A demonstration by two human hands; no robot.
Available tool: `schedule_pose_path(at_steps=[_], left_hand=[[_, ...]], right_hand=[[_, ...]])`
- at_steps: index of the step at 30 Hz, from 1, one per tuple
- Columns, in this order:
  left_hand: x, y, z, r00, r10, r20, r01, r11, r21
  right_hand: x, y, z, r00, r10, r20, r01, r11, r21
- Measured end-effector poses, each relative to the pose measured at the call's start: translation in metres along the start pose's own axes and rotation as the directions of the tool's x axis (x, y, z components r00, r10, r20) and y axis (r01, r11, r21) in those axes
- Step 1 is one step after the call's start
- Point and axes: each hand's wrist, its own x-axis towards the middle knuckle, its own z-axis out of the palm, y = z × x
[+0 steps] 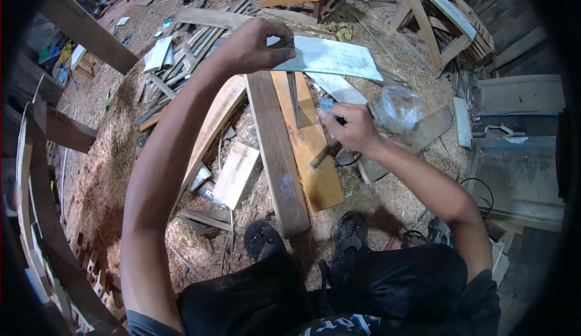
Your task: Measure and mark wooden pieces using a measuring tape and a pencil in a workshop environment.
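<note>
Left grip [266, 45] pinches blade [293, 98] at far end. Probably stiff, light; hold there. Right grip [354, 129] clasps brown handle [325, 154].

A grey tapered tool [294, 101] shows against an orange-yellow plank [318, 160]; the neighbouring plank [278, 160] is dull brown with dark grain. The uppermost board [333, 56] is mottled white tinged blue-green. Tan sawdust [112, 206] colours the floor; the trousers [399, 278] are plain black.
</note>
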Motion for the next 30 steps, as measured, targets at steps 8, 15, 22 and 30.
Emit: schedule_pose_path(at_steps=[8,15,22,30], left_hand=[[-0.003,0.000,0.005,0.999,-0.043,-0.024,0.044,0.999,0.030],[-0.009,-0.014,0.007,0.994,0.092,-0.058,-0.087,0.994,0.072],[-0.009,-0.015,0.000,0.994,-0.097,0.052,0.095,0.995,0.035],[-0.048,-0.026,-0.007,0.946,-0.278,-0.168,0.258,0.957,-0.132]], right_hand=[[-0.013,0.022,0.039,0.812,0.522,0.262,-0.582,0.757,0.296],[0.064,0.030,0.071,0.925,0.299,0.233,-0.330,0.938,0.108],[0.085,0.042,0.083,0.751,0.479,0.454,-0.500,0.862,-0.081],[0.089,0.018,0.109,0.901,0.296,0.316,-0.341,0.935,0.098]])
